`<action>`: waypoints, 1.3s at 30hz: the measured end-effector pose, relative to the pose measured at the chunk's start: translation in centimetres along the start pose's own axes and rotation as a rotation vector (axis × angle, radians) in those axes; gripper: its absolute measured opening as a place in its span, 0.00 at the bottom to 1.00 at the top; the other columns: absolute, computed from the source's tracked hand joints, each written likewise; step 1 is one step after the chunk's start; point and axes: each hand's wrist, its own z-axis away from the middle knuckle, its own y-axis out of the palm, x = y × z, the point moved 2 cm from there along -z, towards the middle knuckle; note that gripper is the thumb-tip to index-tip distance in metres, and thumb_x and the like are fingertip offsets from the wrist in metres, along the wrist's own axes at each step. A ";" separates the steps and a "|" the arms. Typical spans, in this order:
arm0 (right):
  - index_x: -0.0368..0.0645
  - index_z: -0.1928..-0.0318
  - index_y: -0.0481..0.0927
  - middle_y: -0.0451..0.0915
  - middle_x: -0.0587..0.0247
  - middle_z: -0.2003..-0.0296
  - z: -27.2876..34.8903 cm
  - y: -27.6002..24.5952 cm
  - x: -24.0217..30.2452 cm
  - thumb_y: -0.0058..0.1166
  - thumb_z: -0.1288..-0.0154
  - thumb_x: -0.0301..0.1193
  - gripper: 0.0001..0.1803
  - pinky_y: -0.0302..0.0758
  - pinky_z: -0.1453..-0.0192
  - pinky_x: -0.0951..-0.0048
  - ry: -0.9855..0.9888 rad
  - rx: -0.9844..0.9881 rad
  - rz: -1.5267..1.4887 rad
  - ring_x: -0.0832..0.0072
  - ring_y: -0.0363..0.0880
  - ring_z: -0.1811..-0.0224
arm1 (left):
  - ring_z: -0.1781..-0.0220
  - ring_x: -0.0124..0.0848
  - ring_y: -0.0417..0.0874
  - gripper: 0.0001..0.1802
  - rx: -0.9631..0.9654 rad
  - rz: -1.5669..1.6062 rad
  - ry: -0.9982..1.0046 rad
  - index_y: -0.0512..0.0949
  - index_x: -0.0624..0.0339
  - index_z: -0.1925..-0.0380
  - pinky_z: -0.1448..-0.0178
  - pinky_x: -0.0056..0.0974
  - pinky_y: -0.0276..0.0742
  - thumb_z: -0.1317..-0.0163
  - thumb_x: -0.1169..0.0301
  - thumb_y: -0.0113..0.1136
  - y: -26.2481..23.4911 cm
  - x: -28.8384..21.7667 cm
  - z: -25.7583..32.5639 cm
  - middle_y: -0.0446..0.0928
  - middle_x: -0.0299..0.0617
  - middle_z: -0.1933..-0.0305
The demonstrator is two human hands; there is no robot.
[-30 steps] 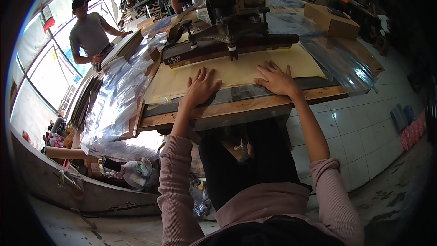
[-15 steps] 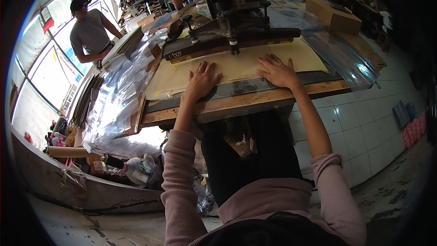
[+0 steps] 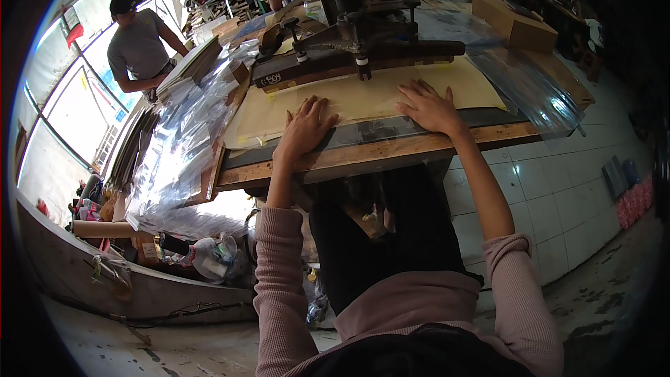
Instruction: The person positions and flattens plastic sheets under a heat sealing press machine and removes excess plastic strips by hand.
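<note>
Both of my hands lie flat with fingers spread on a yellowish sheet [image 3: 363, 98] on the worktable. My left hand [image 3: 304, 126] presses near the sheet's front edge, left of the middle. To the right, my right hand [image 3: 430, 107] rests on it with the fingertips pointing toward the machine. A thin clear plastic sheet [image 3: 380, 128] seems to lie under my hands, over the yellowish sheet; its exact outline is hard to make out. Just beyond my fingers stands a press-like machine [image 3: 363, 49] with a long dark bar [image 3: 412, 56] across the yellowish sheet.
Piled clear plastic sheets [image 3: 178, 132] cover the left side. More plastic [image 3: 541, 98] hangs over the right edge near a cardboard box [image 3: 513, 22]. The table's wooden front edge [image 3: 335, 160] runs before me. A person in grey [image 3: 143, 45] stands at the far left.
The clear plastic that hung over the table's front edge has moved away from me onto the table. My hands remain flat, in nearly the same places.
</note>
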 end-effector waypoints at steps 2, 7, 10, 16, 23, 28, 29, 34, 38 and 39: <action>0.58 0.37 0.60 0.53 0.67 0.33 0.0 -0.1 -0.3 0.33 0.37 0.59 0.32 0.40 0.35 0.32 0.000 -0.012 -0.009 0.69 0.47 0.30 | 0.34 0.47 0.60 0.30 0.005 -0.004 0.000 0.61 0.49 0.40 0.33 0.63 0.45 0.37 0.46 0.41 -0.2 -0.4 -0.1 0.57 0.47 0.34; 0.58 0.37 0.60 0.53 0.67 0.33 0.0 0.0 -0.3 0.33 0.37 0.58 0.32 0.40 0.35 0.31 -0.008 -0.020 -0.010 0.69 0.48 0.30 | 0.34 0.47 0.60 0.30 -0.011 -0.005 0.005 0.62 0.50 0.40 0.33 0.62 0.45 0.37 0.46 0.41 0.0 -0.2 0.0 0.57 0.47 0.34; 0.58 0.37 0.61 0.53 0.66 0.34 0.0 0.0 -0.2 0.33 0.37 0.58 0.32 0.40 0.35 0.31 -0.011 -0.024 -0.010 0.68 0.48 0.30 | 0.34 0.46 0.60 0.29 -0.031 -0.004 0.006 0.62 0.49 0.40 0.33 0.61 0.46 0.37 0.47 0.42 0.0 -0.4 0.2 0.57 0.47 0.34; 0.57 0.38 0.62 0.56 0.65 0.35 0.0 0.4 -0.4 0.33 0.37 0.58 0.31 0.41 0.35 0.32 -0.027 -0.084 0.001 0.68 0.50 0.31 | 0.35 0.44 0.62 0.27 -0.104 0.028 0.023 0.66 0.54 0.44 0.33 0.55 0.51 0.37 0.50 0.44 -0.4 -0.8 0.7 0.61 0.48 0.36; 0.45 0.55 0.78 0.78 0.63 0.58 0.8 0.2 -0.9 0.45 0.37 0.45 0.19 0.63 0.43 0.55 -0.141 -0.365 -0.211 0.67 0.73 0.49 | 0.40 0.46 0.68 0.21 -0.211 0.176 0.049 0.70 0.57 0.50 0.35 0.51 0.56 0.38 0.56 0.48 -0.6 -0.3 1.3 0.68 0.49 0.42; 0.44 0.56 0.78 0.79 0.63 0.58 0.9 0.4 -1.0 0.48 0.38 0.41 0.16 0.64 0.44 0.58 -0.120 -0.385 -0.220 0.66 0.74 0.50 | 0.41 0.47 0.68 0.20 -0.243 0.211 0.074 0.71 0.58 0.52 0.36 0.49 0.58 0.39 0.58 0.50 -0.7 -0.6 1.7 0.69 0.51 0.43; 0.44 0.56 0.78 0.79 0.62 0.57 0.9 0.6 -1.1 0.49 0.39 0.40 0.16 0.63 0.43 0.57 -0.131 -0.392 -0.242 0.66 0.74 0.50 | 0.40 0.47 0.67 0.20 -0.221 0.195 0.060 0.71 0.58 0.51 0.37 0.46 0.60 0.39 0.59 0.50 -0.8 -0.6 1.8 0.68 0.51 0.42; 0.44 0.56 0.78 0.78 0.62 0.54 0.7 0.7 -1.3 0.49 0.39 0.40 0.16 0.62 0.41 0.55 -0.138 -0.410 -0.236 0.66 0.73 0.48 | 0.41 0.47 0.68 0.20 -0.242 0.215 0.050 0.72 0.59 0.52 0.37 0.49 0.59 0.39 0.59 0.51 -0.7 -0.6 1.9 0.69 0.52 0.43; 0.44 0.55 0.78 0.77 0.61 0.52 0.8 0.5 -1.2 0.49 0.39 0.40 0.17 0.61 0.40 0.55 -0.139 -0.390 -0.235 0.66 0.72 0.47 | 0.42 0.48 0.69 0.19 -0.258 0.227 0.058 0.72 0.59 0.52 0.37 0.48 0.60 0.39 0.60 0.51 -0.8 -0.7 1.9 0.69 0.53 0.44; 0.44 0.55 0.78 0.77 0.61 0.52 0.8 0.4 -1.2 0.49 0.39 0.40 0.17 0.61 0.40 0.55 -0.140 -0.389 -0.237 0.66 0.72 0.47 | 0.42 0.49 0.69 0.19 -0.257 0.226 0.056 0.72 0.59 0.53 0.37 0.48 0.60 0.39 0.60 0.51 -0.9 -0.8 1.9 0.69 0.53 0.44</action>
